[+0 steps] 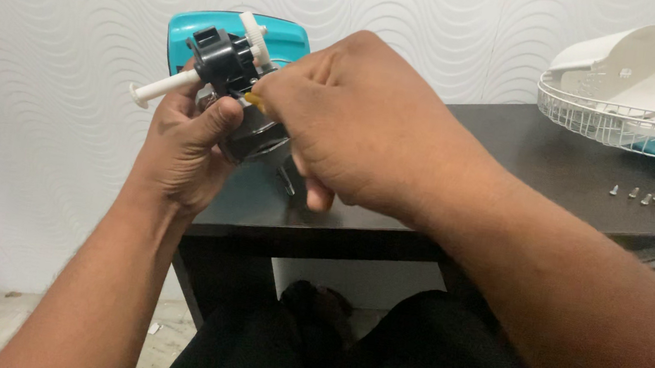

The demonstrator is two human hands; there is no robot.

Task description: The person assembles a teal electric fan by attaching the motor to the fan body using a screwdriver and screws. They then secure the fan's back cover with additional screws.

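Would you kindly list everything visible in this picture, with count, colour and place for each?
motor assembly: one, black and metal with white shafts, held up in front of the wall
teal housing: one, teal, behind the motor assembly at the table's back edge
table: one, dark brown, centre to right
wire fan guard: one, white, far right on the table
white cover: one, white, lying in the fan guard
screws: about six, silvery, on the table in front of the guard
wall: white, wavy relief, behind
left hand: grips the motor assembly from below
right hand: over the assembly; something small and yellow shows at its fingertips
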